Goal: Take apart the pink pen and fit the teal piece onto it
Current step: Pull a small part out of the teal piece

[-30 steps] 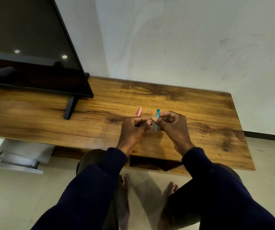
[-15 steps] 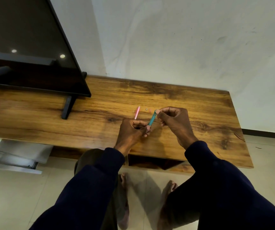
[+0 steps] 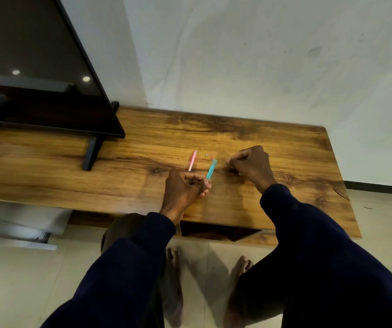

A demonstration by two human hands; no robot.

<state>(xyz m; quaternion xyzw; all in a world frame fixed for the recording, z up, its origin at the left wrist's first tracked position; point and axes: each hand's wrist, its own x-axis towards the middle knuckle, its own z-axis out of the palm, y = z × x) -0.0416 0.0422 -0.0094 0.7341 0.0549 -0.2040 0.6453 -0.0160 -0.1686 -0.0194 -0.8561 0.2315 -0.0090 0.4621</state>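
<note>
My left hand [image 3: 184, 189] grips the lower end of the teal piece [image 3: 211, 168], which slants up and to the right above the wooden table [image 3: 284, 197]. A thin pink pen part [image 3: 192, 160] lies on the table just beyond that hand, apart from the teal piece. A tiny pale part [image 3: 206, 155] and a small pinkish bit [image 3: 212, 157] rest a little farther back. My right hand [image 3: 251, 166] rests on the table to the right of the teal piece, fingers curled with thumb and forefinger pinched together; I see nothing between them.
A black flat screen [image 3: 36, 79] on a dark foot [image 3: 91, 155] stands on the left part of the table. A pale wall rises behind. Below the near table edge are my knees, bare feet and a tiled floor [image 3: 13, 280].
My right hand has let go of the teal piece's upper end and moved right, down onto the table. The left hand keeps the teal piece, now tilted more to the right.
</note>
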